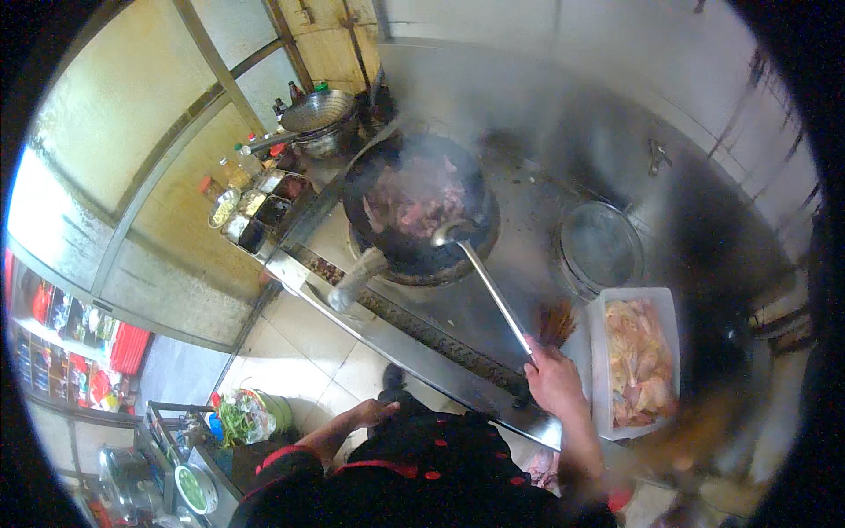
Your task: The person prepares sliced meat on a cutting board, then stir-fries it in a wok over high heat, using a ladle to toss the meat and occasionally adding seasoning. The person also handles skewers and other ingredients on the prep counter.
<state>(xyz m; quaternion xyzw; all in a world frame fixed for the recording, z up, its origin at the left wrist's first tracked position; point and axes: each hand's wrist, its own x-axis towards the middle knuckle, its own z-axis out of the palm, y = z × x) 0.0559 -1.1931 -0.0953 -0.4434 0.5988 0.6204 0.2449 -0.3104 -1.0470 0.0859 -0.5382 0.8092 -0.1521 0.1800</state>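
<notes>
My right hand grips the handle end of a long metal wok ladle. The ladle's bowl rests at the near side of a dark wok. Chopped meat, pinkish and partly veiled by steam, lies inside the wok. A cloth-wrapped wok handle sticks out towards the stove's front edge, with no hand on it. My left hand hangs in front of my waist, away from the stove. I see nothing in it, and its fingers are partly hidden.
Right of my right hand stands a white plastic tub of raw poultry pieces. Behind it is a round lidded pot or basin. Seasoning containers and a perforated strainer stand at left. A greens-filled bucket is on the floor.
</notes>
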